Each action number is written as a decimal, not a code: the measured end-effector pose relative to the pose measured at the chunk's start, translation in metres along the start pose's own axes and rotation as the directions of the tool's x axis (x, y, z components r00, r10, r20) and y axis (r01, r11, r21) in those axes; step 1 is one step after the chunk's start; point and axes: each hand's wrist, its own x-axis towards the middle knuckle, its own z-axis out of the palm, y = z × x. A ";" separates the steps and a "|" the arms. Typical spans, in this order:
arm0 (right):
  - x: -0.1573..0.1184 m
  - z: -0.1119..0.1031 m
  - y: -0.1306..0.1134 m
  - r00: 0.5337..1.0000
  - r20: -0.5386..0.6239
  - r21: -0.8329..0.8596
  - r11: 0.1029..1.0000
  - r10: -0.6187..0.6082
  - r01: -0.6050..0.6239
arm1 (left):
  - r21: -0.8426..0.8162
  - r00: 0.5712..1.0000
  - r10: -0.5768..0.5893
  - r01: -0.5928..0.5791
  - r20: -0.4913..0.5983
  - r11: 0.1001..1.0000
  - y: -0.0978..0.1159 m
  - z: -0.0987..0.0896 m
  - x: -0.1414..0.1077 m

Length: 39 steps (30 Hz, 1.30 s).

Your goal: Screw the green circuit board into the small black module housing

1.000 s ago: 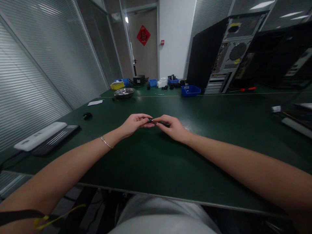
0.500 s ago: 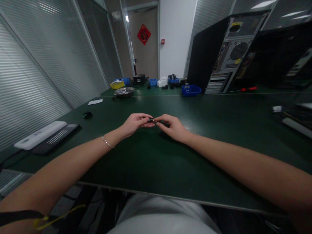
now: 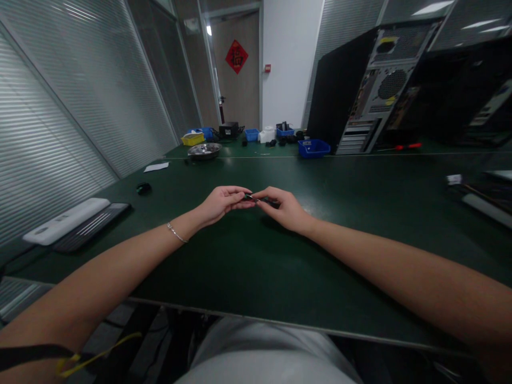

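Above the middle of the green table [image 3: 256, 266], my two hands meet fingertip to fingertip. My left hand [image 3: 222, 205] pinches a small dark piece [image 3: 247, 197] between thumb and fingers; its shape is mostly hidden. In my right hand [image 3: 284, 209] is a thin tool with a metal shaft [image 3: 256, 199] and a dark handle [image 3: 273, 204], its shaft end reaching the small piece. Whether shaft and piece are joined is too small to tell.
A keyboard [image 3: 94, 226], white device [image 3: 66, 220] and mouse [image 3: 143, 188] lie left. At the back stand a metal bowl [image 3: 204, 151], a blue bin [image 3: 314, 148] and a black computer case [image 3: 348, 85]. Computer parts [image 3: 488, 205] lie right, beyond a red screwdriver [image 3: 408, 146].
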 end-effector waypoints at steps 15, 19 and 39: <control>0.000 0.000 0.000 1.000 0.005 -0.063 0.998 0.016 -0.016 | 0.082 0.997 0.021 -0.015 -0.069 0.997 0.003 0.006 -0.001; 0.000 -0.001 0.000 0.999 0.033 -0.010 1.000 0.010 -0.009 | 0.051 1.000 0.003 -0.002 -0.019 0.999 0.003 0.002 -0.001; 0.000 -0.002 -0.005 0.993 -0.064 -0.040 0.994 0.103 -0.106 | 0.809 0.895 0.444 -0.296 0.048 0.508 0.018 -0.001 -0.007</control>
